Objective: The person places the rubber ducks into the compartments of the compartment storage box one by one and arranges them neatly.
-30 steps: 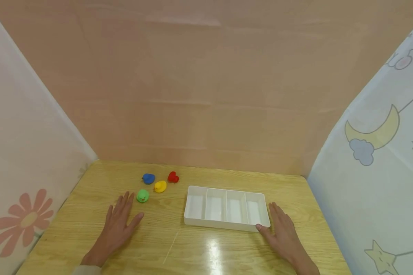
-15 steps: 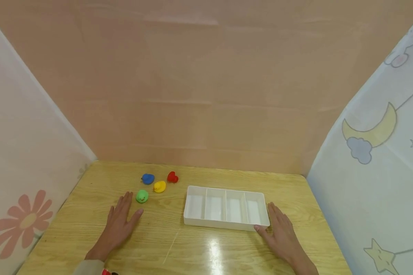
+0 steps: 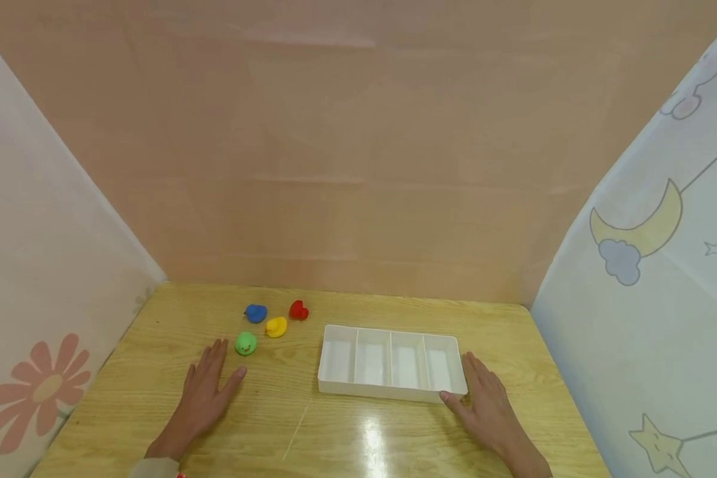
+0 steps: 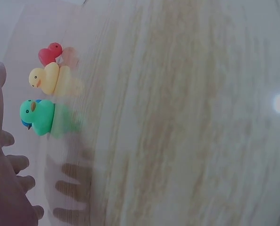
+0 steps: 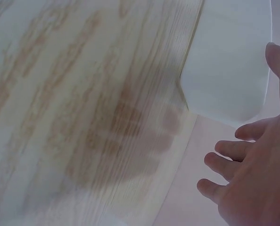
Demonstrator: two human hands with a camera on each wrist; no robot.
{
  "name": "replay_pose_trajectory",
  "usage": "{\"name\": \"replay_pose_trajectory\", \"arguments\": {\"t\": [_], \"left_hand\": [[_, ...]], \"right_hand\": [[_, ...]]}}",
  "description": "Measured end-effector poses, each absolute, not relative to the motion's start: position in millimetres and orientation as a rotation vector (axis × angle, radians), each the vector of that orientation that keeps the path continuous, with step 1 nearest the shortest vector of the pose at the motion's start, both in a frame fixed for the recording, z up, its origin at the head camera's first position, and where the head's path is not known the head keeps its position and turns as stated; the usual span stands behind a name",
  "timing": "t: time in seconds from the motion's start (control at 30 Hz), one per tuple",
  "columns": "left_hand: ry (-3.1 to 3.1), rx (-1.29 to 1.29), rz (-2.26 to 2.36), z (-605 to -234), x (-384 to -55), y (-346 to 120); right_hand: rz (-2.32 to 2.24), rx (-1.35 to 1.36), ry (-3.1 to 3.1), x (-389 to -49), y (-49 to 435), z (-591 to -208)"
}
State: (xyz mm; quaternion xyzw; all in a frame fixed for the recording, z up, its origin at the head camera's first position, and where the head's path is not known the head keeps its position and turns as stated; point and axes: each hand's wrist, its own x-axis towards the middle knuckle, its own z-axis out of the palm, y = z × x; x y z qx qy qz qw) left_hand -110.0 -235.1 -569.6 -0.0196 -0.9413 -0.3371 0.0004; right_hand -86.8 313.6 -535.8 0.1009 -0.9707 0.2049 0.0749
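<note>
My left hand (image 3: 203,392) is held with straight, slightly spread fingers just left of a green rubber duck (image 3: 246,343), holding nothing. Behind that duck are a yellow rubber duck (image 3: 277,326), a blue rubber duck (image 3: 255,313) and a red rubber duck (image 3: 299,311). In the left wrist view the green duck (image 4: 38,115) hides most of the blue one. At the right end of a white tray with several compartments (image 3: 382,390), my right hand (image 3: 484,405) has its fingers extended. Its thumb is at the tray's near right corner; the right wrist view shows the thumb against the rim (image 5: 268,70).
The wooden table (image 3: 311,438) carries the ducks and tray. A plain brown backdrop (image 3: 358,166) rises along its far edge. Printed white cloths stand at the left (image 3: 54,265) and right (image 3: 663,332) sides.
The head view has shifted very slightly. A small red and dark item beside the left sleeve came into sight and is now mostly out of frame. Both hands, ducks and tray stay in place.
</note>
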Motion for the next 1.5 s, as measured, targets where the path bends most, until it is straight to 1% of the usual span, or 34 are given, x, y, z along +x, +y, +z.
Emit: {"name": "replay_pose_trajectory", "arguments": {"t": [0.5, 1.07, 1.5], "left_hand": [[-2.929, -0.079, -1.061, -572, -108, -236], [-2.887, -0.117, -1.093, -577, -116, -229], [-2.868, -0.093, -1.091, -579, -133, -232]], "right_hand": [[0.583, 0.332, -2.874, -87, 310, -529], [0.59, 0.317, -2.895, -87, 310, -530], [0.599, 0.308, -2.896, -86, 310, -533]]}}
